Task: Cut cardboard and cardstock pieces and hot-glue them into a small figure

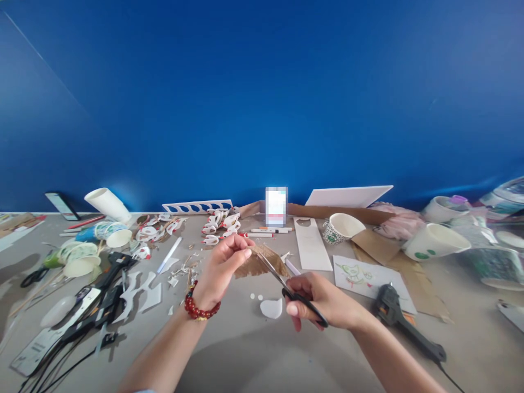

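My left hand (223, 268), with a red bead bracelet on the wrist, pinches a piece of brown cardboard (262, 261) above the table. My right hand (321, 303) grips black-handled scissors (286, 286), whose open blades reach up and left into the cardboard's edge. Small white cut-out bits (271, 307) lie on the grey table just below both hands.
Paper cups (432, 240) lie at right and left (108, 204). A black glue gun (391, 305) rests on a drawing at right, another glue gun and cables (102, 295) at left. White cut-outs, markers (268, 230), card strips (311, 243) and a phone (61, 206) sit toward the blue wall.
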A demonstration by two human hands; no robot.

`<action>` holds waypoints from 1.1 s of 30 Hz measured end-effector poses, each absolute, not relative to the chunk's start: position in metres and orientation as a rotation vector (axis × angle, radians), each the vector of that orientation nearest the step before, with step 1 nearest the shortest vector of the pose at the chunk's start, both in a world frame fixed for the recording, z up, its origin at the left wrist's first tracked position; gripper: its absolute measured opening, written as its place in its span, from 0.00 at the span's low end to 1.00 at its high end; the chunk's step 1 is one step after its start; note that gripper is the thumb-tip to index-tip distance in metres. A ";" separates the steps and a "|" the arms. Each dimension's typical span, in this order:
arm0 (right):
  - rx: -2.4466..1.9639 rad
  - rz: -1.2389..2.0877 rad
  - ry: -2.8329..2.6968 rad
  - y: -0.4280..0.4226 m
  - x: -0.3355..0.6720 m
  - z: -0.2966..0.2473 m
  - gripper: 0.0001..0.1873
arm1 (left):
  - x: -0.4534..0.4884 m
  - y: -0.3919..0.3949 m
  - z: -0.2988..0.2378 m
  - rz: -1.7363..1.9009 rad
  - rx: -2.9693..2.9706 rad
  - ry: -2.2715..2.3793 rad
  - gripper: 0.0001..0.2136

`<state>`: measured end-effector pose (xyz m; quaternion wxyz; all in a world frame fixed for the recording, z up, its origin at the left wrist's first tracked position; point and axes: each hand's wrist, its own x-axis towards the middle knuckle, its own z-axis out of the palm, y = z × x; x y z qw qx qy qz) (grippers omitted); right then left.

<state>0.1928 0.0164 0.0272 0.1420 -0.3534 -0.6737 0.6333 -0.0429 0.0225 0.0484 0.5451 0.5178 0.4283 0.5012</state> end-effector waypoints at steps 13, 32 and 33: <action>-1.082 1.797 -1.896 0.016 0.190 0.025 0.26 | -0.045 0.022 0.048 1.173 1.345 1.138 0.06; -1.214 1.592 -2.087 0.017 0.197 0.038 0.24 | -0.049 0.019 0.056 1.255 1.414 1.202 0.07; -1.221 1.578 -2.091 0.017 0.197 0.039 0.24 | -0.049 0.018 0.056 1.256 1.423 1.200 0.07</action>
